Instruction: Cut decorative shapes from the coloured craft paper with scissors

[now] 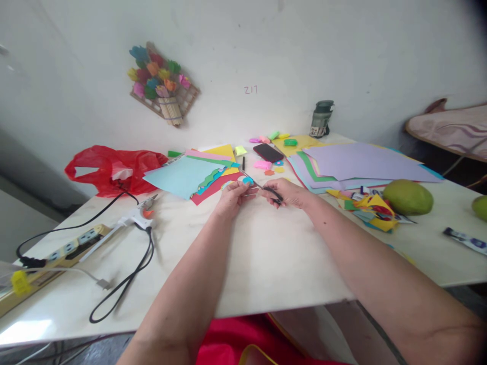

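Over the middle of the table, my left hand (235,196) pinches a small blue paper piece (247,180) with some white at its edge. My right hand (284,192) is wrapped round the black handles of a pair of scissors (274,195), whose blades point left toward the blue piece. Whether the blades touch the paper I cannot tell. Just beyond my hands lie a black pen (243,163), a pink packet (262,165), a dark phone (268,152) and several small paper flower shapes (279,170).
Coloured paper sheets (186,175) lie left, a larger stack (373,159) right. A glue gun (143,215) with a looping cord and a power strip (72,248) occupy the left side. Paper scraps (375,210), a green fruit (408,197) and a tube (466,241) sit right; a bottle (321,119) stands behind.
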### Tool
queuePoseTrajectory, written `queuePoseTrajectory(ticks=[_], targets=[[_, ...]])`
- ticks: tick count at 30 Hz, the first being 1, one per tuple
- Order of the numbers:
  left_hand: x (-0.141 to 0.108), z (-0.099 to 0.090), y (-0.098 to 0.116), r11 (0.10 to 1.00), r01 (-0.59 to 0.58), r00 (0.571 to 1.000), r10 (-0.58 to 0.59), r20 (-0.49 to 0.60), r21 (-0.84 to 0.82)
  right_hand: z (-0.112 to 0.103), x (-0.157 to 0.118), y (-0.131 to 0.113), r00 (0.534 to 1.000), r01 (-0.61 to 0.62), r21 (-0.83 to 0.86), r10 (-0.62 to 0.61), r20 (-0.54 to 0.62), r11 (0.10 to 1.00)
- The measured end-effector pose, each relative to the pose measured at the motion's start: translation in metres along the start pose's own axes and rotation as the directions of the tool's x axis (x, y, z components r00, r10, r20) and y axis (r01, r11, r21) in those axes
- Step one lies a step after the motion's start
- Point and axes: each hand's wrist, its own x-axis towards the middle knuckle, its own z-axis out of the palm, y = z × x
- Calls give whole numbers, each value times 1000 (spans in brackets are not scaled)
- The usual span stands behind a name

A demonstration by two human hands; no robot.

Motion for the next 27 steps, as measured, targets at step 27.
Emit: queuePoseTrajectory(ticks=[27], targets=[[-1, 1, 2, 951, 83, 977, -137, 162, 298, -9, 1, -4, 957, 161, 283, -80, -278, 946]])
